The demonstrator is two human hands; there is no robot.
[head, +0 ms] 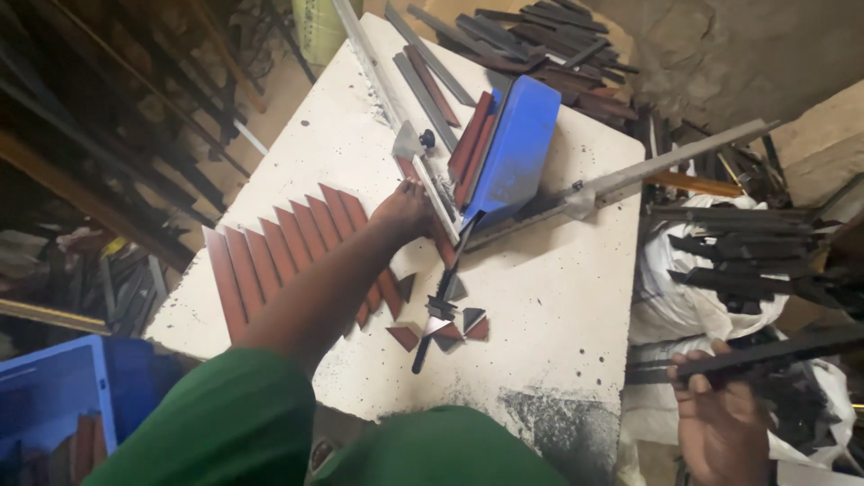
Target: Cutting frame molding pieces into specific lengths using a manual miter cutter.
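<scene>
My left hand (403,209) reaches across the white table (558,297) and rests on a reddish-brown strip by the metal guide rail (373,76), just left of the blue machine housing (515,148). Whether its fingers grip the strip I cannot tell. A row of several reddish-brown mitred pieces (279,247) lies under my forearm. Small triangular offcuts (450,324) sit near the table's front beside a dark lever (441,306). My right hand (715,414), off the table's right side, is closed around a long dark strip (774,353).
Dark strips are heaped at the far end of the table (531,36) and on white sacks (729,261) to the right. A long grey metal bar (666,162) juts right from the machine. A blue crate (63,396) stands at the lower left. Timber lies stacked on the left.
</scene>
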